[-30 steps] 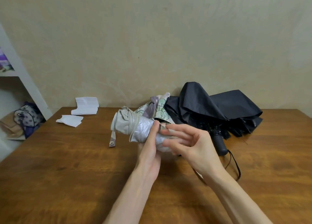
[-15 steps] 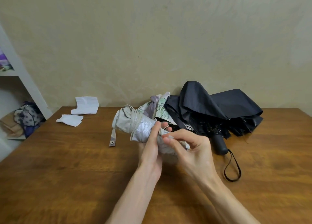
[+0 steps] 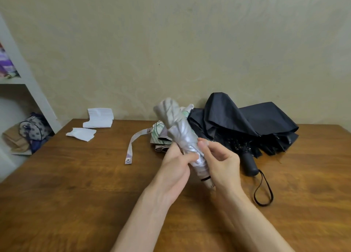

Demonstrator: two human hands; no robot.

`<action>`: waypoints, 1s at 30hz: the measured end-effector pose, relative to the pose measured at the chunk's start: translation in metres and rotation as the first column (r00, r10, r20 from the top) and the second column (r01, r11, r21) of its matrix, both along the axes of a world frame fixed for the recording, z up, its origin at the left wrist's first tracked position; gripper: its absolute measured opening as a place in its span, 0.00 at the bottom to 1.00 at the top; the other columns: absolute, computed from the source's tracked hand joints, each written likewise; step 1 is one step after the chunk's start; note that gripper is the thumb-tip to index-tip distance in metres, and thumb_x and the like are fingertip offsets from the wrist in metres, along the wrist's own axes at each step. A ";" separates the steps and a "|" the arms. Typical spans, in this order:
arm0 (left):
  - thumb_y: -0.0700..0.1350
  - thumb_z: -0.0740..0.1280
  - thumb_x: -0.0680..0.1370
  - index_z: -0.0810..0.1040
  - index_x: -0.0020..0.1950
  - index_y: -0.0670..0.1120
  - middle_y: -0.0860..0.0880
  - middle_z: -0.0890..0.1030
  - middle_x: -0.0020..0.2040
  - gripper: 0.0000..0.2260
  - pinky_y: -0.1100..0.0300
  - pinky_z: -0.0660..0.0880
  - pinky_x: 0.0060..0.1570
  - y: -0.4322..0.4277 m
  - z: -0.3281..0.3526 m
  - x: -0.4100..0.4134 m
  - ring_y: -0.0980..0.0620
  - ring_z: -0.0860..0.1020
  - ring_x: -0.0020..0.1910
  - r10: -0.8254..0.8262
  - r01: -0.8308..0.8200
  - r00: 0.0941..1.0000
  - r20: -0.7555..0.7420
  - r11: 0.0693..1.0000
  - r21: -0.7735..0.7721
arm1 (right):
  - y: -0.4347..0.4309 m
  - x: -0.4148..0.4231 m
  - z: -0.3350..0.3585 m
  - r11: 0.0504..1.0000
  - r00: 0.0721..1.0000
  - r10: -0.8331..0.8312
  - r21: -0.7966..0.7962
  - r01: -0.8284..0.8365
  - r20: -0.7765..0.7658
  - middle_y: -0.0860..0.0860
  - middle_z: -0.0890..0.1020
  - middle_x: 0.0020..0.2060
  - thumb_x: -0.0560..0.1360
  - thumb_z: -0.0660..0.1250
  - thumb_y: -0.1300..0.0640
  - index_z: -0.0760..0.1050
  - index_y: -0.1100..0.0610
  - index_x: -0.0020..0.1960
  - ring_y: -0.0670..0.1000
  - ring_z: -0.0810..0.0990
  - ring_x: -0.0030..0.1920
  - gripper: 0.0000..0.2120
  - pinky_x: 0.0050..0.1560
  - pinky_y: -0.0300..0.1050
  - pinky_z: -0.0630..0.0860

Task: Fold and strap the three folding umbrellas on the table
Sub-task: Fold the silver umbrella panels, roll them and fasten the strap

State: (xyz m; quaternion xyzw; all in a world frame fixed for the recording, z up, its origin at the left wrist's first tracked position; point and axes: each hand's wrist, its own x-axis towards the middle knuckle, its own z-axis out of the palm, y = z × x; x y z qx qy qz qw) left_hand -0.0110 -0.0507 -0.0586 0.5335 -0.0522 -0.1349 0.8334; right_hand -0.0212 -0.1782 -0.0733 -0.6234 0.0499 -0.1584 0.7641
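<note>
**Left hand [image 3: 174, 168] and right hand [image 3: 224, 164] hold the silver folding umbrella [image 3: 180, 137] at frame centre**

The left hand curls round the middle of the rolled canopy. The right hand closes on the lower part just above the handle end, with its thumb pressed on the fabric. The umbrella is lifted off the wooden worktop [image 3: 57, 194], and its top is tilted toward the upper centre of the frame.

It looks light, with thin, slick, crinkly cloth over stiff ribs, so the folds will probably spring loose if the grip slackens. The firm places to hold are the handle and the bunched ribs; the loose cloth gives no hold. A pale strap with a metal snap [image 3: 133, 147] trails left of centre onto the worktop. Its upper end is hidden, so I cannot tell which umbrella carries it.

The green-and-white printed umbrella [image 3: 159, 135] lies just behind the hands. The black folding umbrella [image 3: 247, 122] sprawls unfolded at the right.

Half a second ago the silver umbrella lay nearly level, pointing to the left, and the strap hung from its left end. Now the umbrella is swung up steeply and the strap lies stretched out. Both hands have slid lower along it.
</note>
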 end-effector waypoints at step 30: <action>0.43 0.70 0.84 0.83 0.56 0.44 0.46 0.88 0.46 0.04 0.59 0.81 0.45 -0.009 -0.037 0.005 0.51 0.86 0.47 0.251 -0.352 0.917 0.310 0.876 0.330 | -0.037 0.003 0.010 0.976 0.986 -0.159 -0.143 0.166 0.056 0.47 0.90 0.42 0.81 0.74 0.55 0.89 0.53 0.49 0.44 0.88 0.47 0.05 0.50 0.37 0.82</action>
